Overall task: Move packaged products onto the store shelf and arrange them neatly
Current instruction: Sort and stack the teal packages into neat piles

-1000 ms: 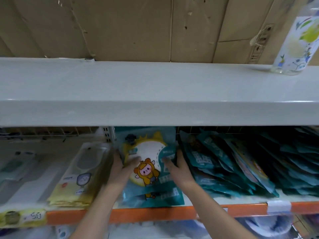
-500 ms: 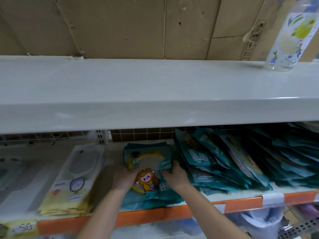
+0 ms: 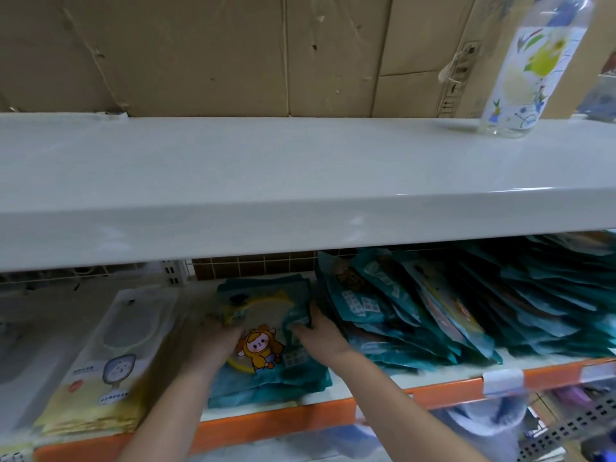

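Now pressing teal packet stack [image 3: 266, 378] flat near shelf front edge [image 3: 300, 425]: left hand [image 3: 216, 341] and right hand [image 3: 320, 338], fingers curled round its sides, squaring it.

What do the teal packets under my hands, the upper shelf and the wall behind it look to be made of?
Teal packets: thin glossy plastic film, judging by the printed, crinkled faces. Upper shelf: probably painted metal, smooth with a sheen and a folded front lip. Backing wall: plain brown cardboard, matte, with seams and creases.
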